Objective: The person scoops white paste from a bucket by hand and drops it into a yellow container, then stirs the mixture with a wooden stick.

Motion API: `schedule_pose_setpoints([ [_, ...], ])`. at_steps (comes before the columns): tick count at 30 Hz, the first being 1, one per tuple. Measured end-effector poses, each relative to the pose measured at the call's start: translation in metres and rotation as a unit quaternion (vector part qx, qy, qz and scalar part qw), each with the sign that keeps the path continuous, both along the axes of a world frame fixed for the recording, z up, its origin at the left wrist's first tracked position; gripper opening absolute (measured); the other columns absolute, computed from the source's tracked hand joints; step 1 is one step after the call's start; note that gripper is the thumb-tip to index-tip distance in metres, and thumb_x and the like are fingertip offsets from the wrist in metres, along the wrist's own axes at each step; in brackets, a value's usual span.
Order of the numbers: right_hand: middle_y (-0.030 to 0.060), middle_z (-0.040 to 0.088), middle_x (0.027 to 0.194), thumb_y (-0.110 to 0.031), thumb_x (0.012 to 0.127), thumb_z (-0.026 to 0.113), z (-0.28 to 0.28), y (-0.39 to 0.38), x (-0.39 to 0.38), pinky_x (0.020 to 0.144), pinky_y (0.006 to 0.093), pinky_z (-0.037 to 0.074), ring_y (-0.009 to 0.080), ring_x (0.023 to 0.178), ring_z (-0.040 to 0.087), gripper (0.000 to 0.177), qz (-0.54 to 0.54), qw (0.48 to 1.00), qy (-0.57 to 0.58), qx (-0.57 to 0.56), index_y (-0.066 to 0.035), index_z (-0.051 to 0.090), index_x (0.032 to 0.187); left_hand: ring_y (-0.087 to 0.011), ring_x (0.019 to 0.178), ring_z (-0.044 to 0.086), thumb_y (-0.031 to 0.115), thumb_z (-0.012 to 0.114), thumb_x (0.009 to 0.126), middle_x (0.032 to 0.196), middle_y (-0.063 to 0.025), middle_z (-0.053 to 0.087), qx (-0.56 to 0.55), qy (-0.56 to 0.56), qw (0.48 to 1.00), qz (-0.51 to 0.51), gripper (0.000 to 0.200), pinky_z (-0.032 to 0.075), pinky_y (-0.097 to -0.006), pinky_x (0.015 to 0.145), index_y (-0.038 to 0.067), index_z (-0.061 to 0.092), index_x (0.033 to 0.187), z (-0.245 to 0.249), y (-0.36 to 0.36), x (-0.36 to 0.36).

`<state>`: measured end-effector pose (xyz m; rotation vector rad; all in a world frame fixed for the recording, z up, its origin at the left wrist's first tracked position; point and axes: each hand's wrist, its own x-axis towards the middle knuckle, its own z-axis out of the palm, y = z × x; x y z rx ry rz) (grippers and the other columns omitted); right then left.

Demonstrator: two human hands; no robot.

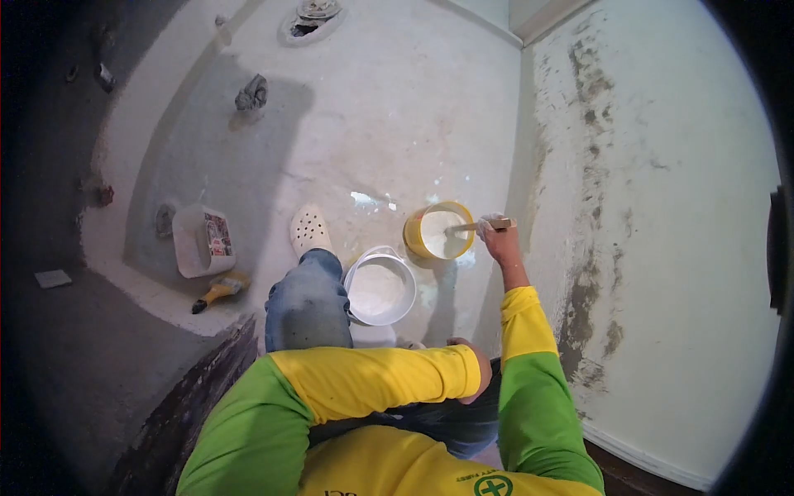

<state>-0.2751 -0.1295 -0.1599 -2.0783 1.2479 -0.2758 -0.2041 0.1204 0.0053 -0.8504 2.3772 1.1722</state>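
My right hand [499, 240] is closed around a wooden-handled tool [468, 226]. The tool's far end dips into white liquid in a yellow bucket [413, 237], so its head is hidden. My left hand [473, 370] is bent down by my right knee, its fingers mostly out of sight. Between my left foot and the yellow bucket stands a white bucket [411, 299], also holding white material, with its handle tipped toward the far rim.
A white plastic container [188, 244] and a yellow paintbrush [219, 291] lie to the left. A crumpled grey lump [251, 93] and a drain opening [313, 23] are farther off. The wall [662, 207] with dark patches rises close on the right. White splashes [372, 200] mark the floor.
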Motion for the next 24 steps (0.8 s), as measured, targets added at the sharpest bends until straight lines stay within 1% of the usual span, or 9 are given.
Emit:
schedule_pose_setpoints([
  [3, 0.0079, 0.07, 0.084, -0.013, 0.088, 0.067, -0.009, 0.027, 0.017, 0.066, 0.0288, 0.054, 0.0132, 0.073, 0.067, 0.019, 0.02, 0.986, -0.161, 0.031, 0.002, 0.068, 0.098, -0.0345, 0.104, 0.065, 0.03, 0.07, 0.075, 0.112, -0.0085, 0.069, 0.0, -0.031, 0.999, -0.02, 0.042, 0.048, -0.0638, 0.082, 0.011, 0.072, 0.111, -0.023, 0.001, -0.025],
  [7, 0.0068, 0.07, 0.084, -0.015, 0.088, 0.067, 0.013, 0.021, 0.004, 0.068, 0.0318, 0.054, 0.0158, 0.074, 0.067, 0.016, -0.039, 0.966, -0.113, 0.231, 0.0, 0.07, 0.091, -0.0384, 0.105, 0.061, 0.036, 0.073, 0.076, 0.115, -0.0078, 0.067, 0.03, -0.035, 0.999, -0.02, 0.05, 0.042, -0.0662, 0.089, 0.018, 0.065, 0.121, -0.009, -0.002, -0.015],
  [8, 0.0068, 0.07, 0.084, -0.015, 0.088, 0.067, 0.003, 0.011, -0.002, 0.068, 0.0318, 0.054, 0.0158, 0.074, 0.067, 0.016, -0.039, 0.966, -0.113, 0.23, 0.0, 0.07, 0.091, -0.0384, 0.105, 0.061, 0.036, 0.073, 0.076, 0.115, -0.0078, 0.067, 0.029, -0.035, 0.999, -0.02, 0.05, 0.042, -0.0662, 0.089, 0.018, 0.065, 0.121, -0.006, -0.002, -0.009],
  [10, 0.0078, 0.069, 0.087, -0.01, 0.09, 0.064, -0.015, -0.002, -0.01, 0.066, 0.0256, 0.054, 0.014, 0.073, 0.065, 0.014, -0.014, 1.0, 0.02, -0.014, 0.001, 0.066, 0.098, -0.0332, 0.099, 0.067, 0.029, 0.07, 0.074, 0.107, -0.0094, 0.071, -0.009, 0.007, 1.0, -0.019, 0.04, 0.049, -0.0622, 0.078, 0.01, 0.072, 0.109, -0.002, -0.001, -0.001],
  [12, 0.0077, 0.069, 0.087, -0.01, 0.09, 0.063, -0.012, 0.02, 0.007, 0.068, 0.0255, 0.053, 0.014, 0.074, 0.064, 0.015, -0.072, 0.996, -0.058, 0.004, 0.002, 0.066, 0.097, -0.0333, 0.097, 0.068, 0.029, 0.07, 0.074, 0.105, -0.0107, 0.071, -0.007, 0.0, 1.0, -0.015, 0.038, 0.05, -0.059, 0.078, 0.009, 0.073, 0.106, -0.013, -0.002, -0.01],
  [14, 0.008, 0.07, 0.087, -0.016, 0.086, 0.068, -0.01, 0.037, 0.013, 0.072, 0.0302, 0.054, 0.016, 0.078, 0.067, 0.017, -0.01, 0.983, -0.179, 0.043, 0.0, 0.069, 0.093, -0.0333, 0.094, 0.069, 0.029, 0.07, 0.073, 0.102, -0.012, 0.072, -0.003, -0.008, 1.0, -0.012, 0.037, 0.052, -0.0558, 0.078, 0.008, 0.074, 0.104, -0.006, -0.003, 0.0],
  [19, 0.0096, 0.068, 0.092, -0.013, 0.09, 0.066, 0.061, 0.057, -0.012, 0.075, 0.0307, 0.058, 0.0169, 0.084, 0.067, 0.019, -0.098, 0.96, -0.126, 0.229, 0.002, 0.064, 0.101, -0.0377, 0.089, 0.068, 0.039, 0.07, 0.077, 0.094, -0.0202, 0.07, -0.006, 0.173, 0.981, 0.083, 0.037, 0.054, -0.046, 0.079, 0.005, 0.075, 0.092, 0.024, -0.023, 0.052],
  [23, 0.0112, 0.067, 0.098, -0.013, 0.091, 0.065, 0.09, 0.07, -0.067, 0.077, 0.0327, 0.058, 0.0187, 0.086, 0.067, 0.02, -0.166, 0.948, -0.199, 0.184, 0.002, 0.062, 0.104, -0.0372, 0.098, 0.065, 0.051, 0.065, 0.082, 0.103, -0.0218, 0.069, -0.041, 0.212, 0.952, 0.217, 0.054, 0.051, -0.0441, 0.088, 0.004, 0.069, 0.109, 0.059, -0.066, 0.117],
  [24, 0.0114, 0.066, 0.1, -0.012, 0.091, 0.065, 0.105, 0.08, -0.073, 0.078, 0.0338, 0.059, 0.0206, 0.086, 0.068, 0.02, -0.191, 0.944, -0.224, 0.152, 0.002, 0.06, 0.105, -0.0367, 0.102, 0.064, 0.053, 0.062, 0.084, 0.107, -0.0218, 0.068, -0.073, 0.282, 0.903, 0.316, 0.06, 0.05, -0.0426, 0.092, 0.004, 0.064, 0.118, 0.067, -0.069, 0.143],
])
